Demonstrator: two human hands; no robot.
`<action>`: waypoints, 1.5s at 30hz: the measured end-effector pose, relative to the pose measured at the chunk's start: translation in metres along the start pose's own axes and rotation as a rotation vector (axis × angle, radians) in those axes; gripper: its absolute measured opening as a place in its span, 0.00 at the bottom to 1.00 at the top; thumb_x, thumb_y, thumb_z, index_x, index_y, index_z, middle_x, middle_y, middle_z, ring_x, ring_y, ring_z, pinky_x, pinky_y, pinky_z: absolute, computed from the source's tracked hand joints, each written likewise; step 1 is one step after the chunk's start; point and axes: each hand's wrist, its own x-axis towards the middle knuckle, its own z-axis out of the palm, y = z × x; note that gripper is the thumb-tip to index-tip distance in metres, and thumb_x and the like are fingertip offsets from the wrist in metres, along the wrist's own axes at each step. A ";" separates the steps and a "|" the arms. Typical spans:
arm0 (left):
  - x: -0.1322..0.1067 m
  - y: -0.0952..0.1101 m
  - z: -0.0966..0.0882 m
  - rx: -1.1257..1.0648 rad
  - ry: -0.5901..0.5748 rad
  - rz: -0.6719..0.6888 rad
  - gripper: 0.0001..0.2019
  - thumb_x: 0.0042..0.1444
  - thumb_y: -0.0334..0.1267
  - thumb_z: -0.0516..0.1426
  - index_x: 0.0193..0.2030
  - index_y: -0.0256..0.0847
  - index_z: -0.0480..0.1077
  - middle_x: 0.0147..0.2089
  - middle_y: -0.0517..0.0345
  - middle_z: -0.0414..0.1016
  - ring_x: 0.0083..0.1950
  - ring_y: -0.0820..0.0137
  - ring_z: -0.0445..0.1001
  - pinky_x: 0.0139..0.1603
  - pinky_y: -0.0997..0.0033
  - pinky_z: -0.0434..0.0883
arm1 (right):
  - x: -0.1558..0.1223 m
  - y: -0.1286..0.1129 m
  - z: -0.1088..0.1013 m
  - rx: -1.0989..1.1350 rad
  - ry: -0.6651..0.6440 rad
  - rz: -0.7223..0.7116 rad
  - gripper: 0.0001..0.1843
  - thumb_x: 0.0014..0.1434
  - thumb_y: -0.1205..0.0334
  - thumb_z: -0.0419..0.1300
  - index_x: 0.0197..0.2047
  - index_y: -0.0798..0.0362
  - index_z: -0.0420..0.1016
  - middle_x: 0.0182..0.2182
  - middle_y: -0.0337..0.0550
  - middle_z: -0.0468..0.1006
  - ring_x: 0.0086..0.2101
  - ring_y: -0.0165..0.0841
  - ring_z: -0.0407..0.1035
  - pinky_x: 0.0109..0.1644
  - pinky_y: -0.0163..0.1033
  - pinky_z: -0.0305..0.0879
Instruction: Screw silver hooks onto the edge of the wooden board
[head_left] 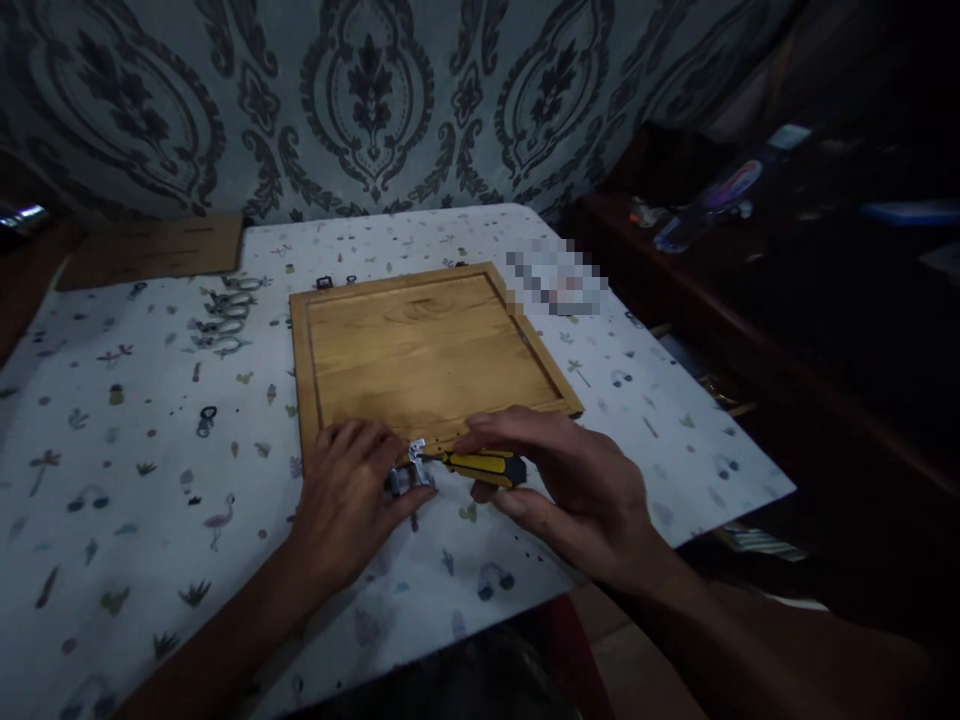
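A framed wooden panel (pixel 412 350), like a cabinet door, lies flat on the table. At its near edge, my left hand (pixel 349 495) rests its fingers on the frame and its thumb against a silvery metal hinge (pixel 415 472), pinching it there. My right hand (pixel 577 490) grips a screwdriver with a yellow and black handle (pixel 487 468) between thumb and fingers. The screwdriver lies nearly level, its front end pointing left toward the hinge. I cannot make out whether the tip touches a screw.
Several silvery metal pieces (pixel 225 315), perhaps hinges, lie in a row left of the panel. Brown cardboard (pixel 154 248) sits at the back left of the printed tablecloth (pixel 247 590). A blurred-out object (pixel 559 280) lies right of the panel. A clear bottle (pixel 720 195) is on dark furniture at right.
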 end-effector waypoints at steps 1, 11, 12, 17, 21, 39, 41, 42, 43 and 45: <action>0.000 0.000 0.000 0.000 0.007 0.004 0.14 0.56 0.49 0.62 0.44 0.43 0.73 0.41 0.56 0.75 0.44 0.59 0.69 0.44 0.55 0.64 | 0.001 -0.001 -0.001 -0.005 -0.038 -0.030 0.20 0.63 0.67 0.60 0.58 0.49 0.69 0.43 0.46 0.79 0.40 0.34 0.74 0.43 0.40 0.74; 0.000 0.001 -0.001 -0.003 -0.009 -0.014 0.14 0.56 0.49 0.62 0.42 0.43 0.73 0.40 0.56 0.75 0.44 0.60 0.69 0.46 0.55 0.63 | 0.000 -0.004 0.005 -0.114 0.032 -0.172 0.12 0.58 0.65 0.65 0.46 0.53 0.73 0.33 0.44 0.79 0.34 0.32 0.73 0.36 0.36 0.71; 0.000 0.001 -0.001 -0.004 -0.008 -0.014 0.13 0.57 0.49 0.61 0.42 0.43 0.73 0.41 0.56 0.75 0.44 0.60 0.69 0.46 0.56 0.64 | 0.000 -0.004 0.007 -0.120 0.042 -0.175 0.12 0.58 0.65 0.65 0.46 0.53 0.72 0.32 0.44 0.79 0.33 0.32 0.72 0.35 0.36 0.71; 0.000 0.000 -0.001 -0.015 0.003 -0.006 0.13 0.56 0.48 0.62 0.42 0.42 0.73 0.40 0.56 0.75 0.44 0.60 0.70 0.45 0.56 0.64 | -0.001 -0.005 0.009 -0.139 0.067 -0.168 0.12 0.58 0.65 0.66 0.45 0.53 0.72 0.31 0.43 0.78 0.31 0.32 0.71 0.32 0.36 0.70; 0.000 -0.001 0.000 -0.027 0.002 -0.001 0.13 0.55 0.48 0.63 0.42 0.43 0.74 0.40 0.56 0.75 0.44 0.60 0.70 0.45 0.56 0.63 | -0.002 -0.004 0.008 -0.144 0.070 -0.171 0.12 0.58 0.65 0.66 0.45 0.53 0.71 0.30 0.42 0.77 0.31 0.31 0.70 0.32 0.36 0.69; 0.000 -0.001 0.001 -0.005 -0.005 0.007 0.16 0.55 0.50 0.62 0.43 0.41 0.73 0.40 0.56 0.74 0.44 0.59 0.69 0.44 0.56 0.63 | -0.004 -0.014 -0.003 -0.169 0.327 -0.001 0.11 0.59 0.66 0.63 0.46 0.48 0.75 0.35 0.45 0.78 0.32 0.36 0.75 0.32 0.41 0.75; 0.000 -0.001 0.001 -0.009 0.006 0.008 0.16 0.54 0.49 0.63 0.43 0.41 0.73 0.40 0.57 0.74 0.44 0.60 0.69 0.44 0.57 0.63 | -0.003 -0.009 0.001 -0.186 0.257 -0.006 0.11 0.60 0.67 0.63 0.46 0.50 0.74 0.35 0.44 0.78 0.33 0.36 0.75 0.33 0.40 0.75; 0.000 -0.001 0.001 -0.009 0.009 0.009 0.15 0.54 0.48 0.64 0.43 0.41 0.73 0.40 0.57 0.74 0.44 0.60 0.69 0.45 0.57 0.63 | -0.003 -0.006 0.003 -0.200 0.232 -0.021 0.11 0.60 0.68 0.63 0.47 0.50 0.73 0.35 0.44 0.78 0.34 0.35 0.75 0.34 0.39 0.74; 0.000 -0.001 0.001 -0.009 0.009 0.010 0.15 0.54 0.48 0.64 0.43 0.41 0.73 0.40 0.57 0.74 0.44 0.60 0.69 0.45 0.57 0.63 | -0.003 -0.003 0.004 -0.215 0.217 -0.039 0.11 0.60 0.68 0.63 0.47 0.51 0.73 0.35 0.44 0.77 0.34 0.34 0.74 0.35 0.39 0.74; 0.000 -0.002 0.001 -0.009 0.010 0.012 0.15 0.54 0.48 0.64 0.44 0.42 0.73 0.41 0.57 0.74 0.44 0.60 0.69 0.45 0.57 0.63 | -0.004 0.000 0.006 -0.231 0.200 -0.061 0.12 0.60 0.69 0.62 0.48 0.53 0.72 0.36 0.44 0.77 0.35 0.33 0.74 0.36 0.37 0.73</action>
